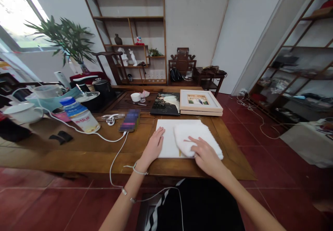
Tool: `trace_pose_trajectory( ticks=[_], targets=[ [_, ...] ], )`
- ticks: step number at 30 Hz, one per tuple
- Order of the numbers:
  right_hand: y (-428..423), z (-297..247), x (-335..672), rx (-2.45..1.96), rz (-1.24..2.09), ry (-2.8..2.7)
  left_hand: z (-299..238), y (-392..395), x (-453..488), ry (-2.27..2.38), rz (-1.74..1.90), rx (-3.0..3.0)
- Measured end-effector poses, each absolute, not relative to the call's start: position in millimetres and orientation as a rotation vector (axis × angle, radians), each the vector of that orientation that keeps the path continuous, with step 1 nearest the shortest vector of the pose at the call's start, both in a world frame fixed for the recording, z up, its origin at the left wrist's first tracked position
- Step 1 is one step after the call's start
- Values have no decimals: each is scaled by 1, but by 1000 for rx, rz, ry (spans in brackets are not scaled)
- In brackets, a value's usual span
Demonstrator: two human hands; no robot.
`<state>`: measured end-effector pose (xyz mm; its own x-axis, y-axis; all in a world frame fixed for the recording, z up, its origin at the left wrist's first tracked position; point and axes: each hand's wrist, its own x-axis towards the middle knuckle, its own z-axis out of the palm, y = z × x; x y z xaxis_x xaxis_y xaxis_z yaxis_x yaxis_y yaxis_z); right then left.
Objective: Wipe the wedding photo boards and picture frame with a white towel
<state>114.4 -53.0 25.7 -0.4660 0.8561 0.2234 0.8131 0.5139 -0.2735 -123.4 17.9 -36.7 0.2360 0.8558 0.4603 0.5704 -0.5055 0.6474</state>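
Note:
A flat white panel (166,139) lies on the wooden table in front of me. My left hand (154,144) rests along its left edge, fingers stretched out over the edge and surface. A folded fluffy white towel (186,135) covers the panel's right part. My right hand (205,153) is on the towel near its front side, index finger extended across it and the other fingers bent into the cloth. A small gold-coloured mark (179,152) shows on the panel beside the towel's lower left.
Beyond the panel lie a dark photo board (166,104) and stacked light-wood picture frames (200,102). To the left are a phone (130,120) on a white cable, a blue-capped bottle (79,114), a white cup (135,96) and several pots. The table's right edge (240,151) is near.

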Motion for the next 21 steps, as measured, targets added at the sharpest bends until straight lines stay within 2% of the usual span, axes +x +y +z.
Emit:
trace_pose_trajectory(
  ticks=[4, 8, 12, 17, 21],
  targets=[
    [-31, 10, 150, -1633, 25, -2206, -37, 18, -124, 1321, 1149, 2178],
    [-19, 0, 154, -1718, 19, -2092, -41, 17, -124, 1439, 1164, 2170],
    [-30, 3, 135, -1635, 50, -2124, -46, 18, -124, 1652, 1199, 2095],
    [-50, 11, 140, -1389, 240, -2269, -43, 19, -126, 1617, 1206, 2100],
    [-55, 6, 158, -1409, 290, -2145, -34, 17, -129, 1588, 1229, 1958]
  ],
)
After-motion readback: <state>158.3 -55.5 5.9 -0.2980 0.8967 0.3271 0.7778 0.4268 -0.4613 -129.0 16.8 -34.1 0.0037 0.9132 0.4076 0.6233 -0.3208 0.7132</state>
